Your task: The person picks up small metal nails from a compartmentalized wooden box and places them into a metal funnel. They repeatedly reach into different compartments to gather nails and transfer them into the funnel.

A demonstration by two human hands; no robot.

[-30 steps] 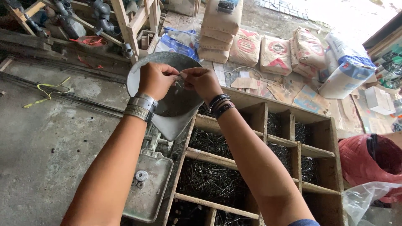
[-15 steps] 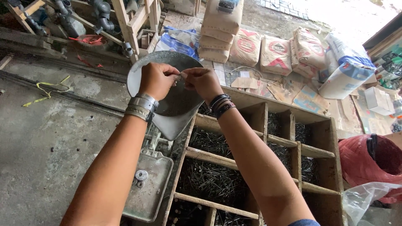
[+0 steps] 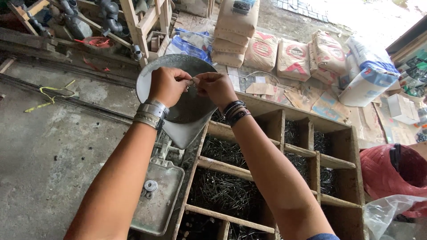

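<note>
My left hand (image 3: 165,85) and my right hand (image 3: 216,89) meet above a grey metal scoop pan (image 3: 190,116), fingertips pinched together on a small thin item, probably a nail (image 3: 194,81). The pan is funnel-shaped with its spout pointing toward me, resting over a scale. Below and to the right lies a wooden compartment box (image 3: 269,144) filled with dark nails. The small item is too tiny to see clearly.
A grey metal scale base (image 3: 156,198) with round weights (image 3: 151,185) sits left of the box. Cement sacks (image 3: 262,49) lie at the back. A red sack (image 3: 391,171) and a clear plastic bag (image 3: 391,213) are at the right. A concrete floor (image 3: 49,146) spreads left.
Almost nothing: both hands stay pinched together over the pan, with only a slight shift of the view.
</note>
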